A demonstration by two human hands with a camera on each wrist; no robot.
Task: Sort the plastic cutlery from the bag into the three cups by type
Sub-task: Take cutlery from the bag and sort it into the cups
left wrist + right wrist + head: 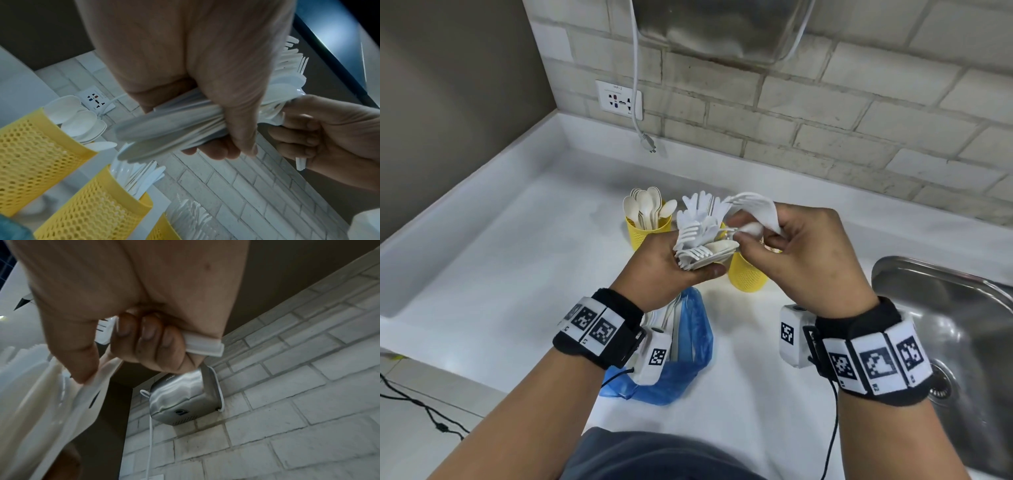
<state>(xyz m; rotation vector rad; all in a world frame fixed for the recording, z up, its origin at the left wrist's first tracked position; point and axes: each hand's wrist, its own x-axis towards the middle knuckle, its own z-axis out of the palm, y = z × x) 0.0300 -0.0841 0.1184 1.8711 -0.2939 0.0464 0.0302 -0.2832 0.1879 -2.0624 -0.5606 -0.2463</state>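
Cutlery bundle (700, 240) fisted in left hand (671, 270), fork handles (203, 345) pinched by right hand (801, 253): likely light, springy, slippery, best taken mid-handle.

White cutlery bundle (697, 240) held above yellow cups (746, 272) — mostly forks, seemingly.

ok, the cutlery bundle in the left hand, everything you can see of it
The cutlery bundle is white plastic: forks and spoons are plain, other types unclear. The left hand grips it round the handles, heads fanned up and away over the yellow cups. The right hand pinches pieces at the head end. It is held clear of the counter.
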